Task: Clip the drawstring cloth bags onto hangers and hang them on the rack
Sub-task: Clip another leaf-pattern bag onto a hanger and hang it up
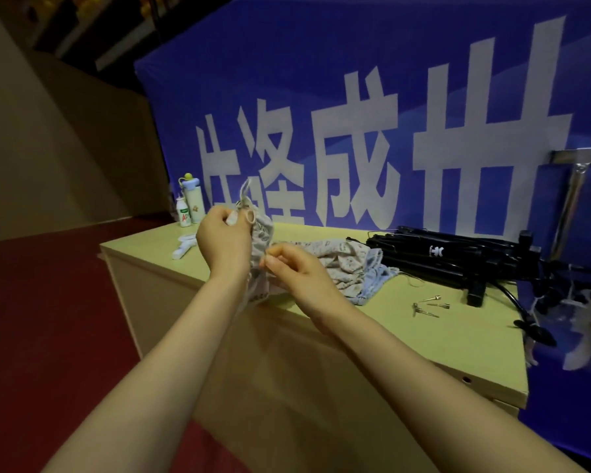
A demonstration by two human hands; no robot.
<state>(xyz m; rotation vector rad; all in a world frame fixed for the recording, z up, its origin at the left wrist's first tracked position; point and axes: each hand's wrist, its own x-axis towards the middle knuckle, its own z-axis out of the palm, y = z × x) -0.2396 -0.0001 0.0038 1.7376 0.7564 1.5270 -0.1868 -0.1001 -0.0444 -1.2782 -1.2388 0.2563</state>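
A pale patterned drawstring bag (262, 240) hangs lifted above the yellow-green table (423, 336). My left hand (224, 240) grips its gathered top, and the cord loops stick up above my fingers. My right hand (294, 268) pinches the bag's side edge lower down. More cloth bags (348, 264) lie in a heap on the table just right of my hands, one with a light blue edge. A stack of black clip hangers (458, 257) lies further right. Part of a metal rack (574, 186) shows at the right edge.
Two bottles (190, 203) stand at the table's far left corner, with a white object (184, 246) lying near them. Small metal clips (429, 308) lie near the front right. Dark cables and a pale cloth hang off the right end. A blue banner stands behind.
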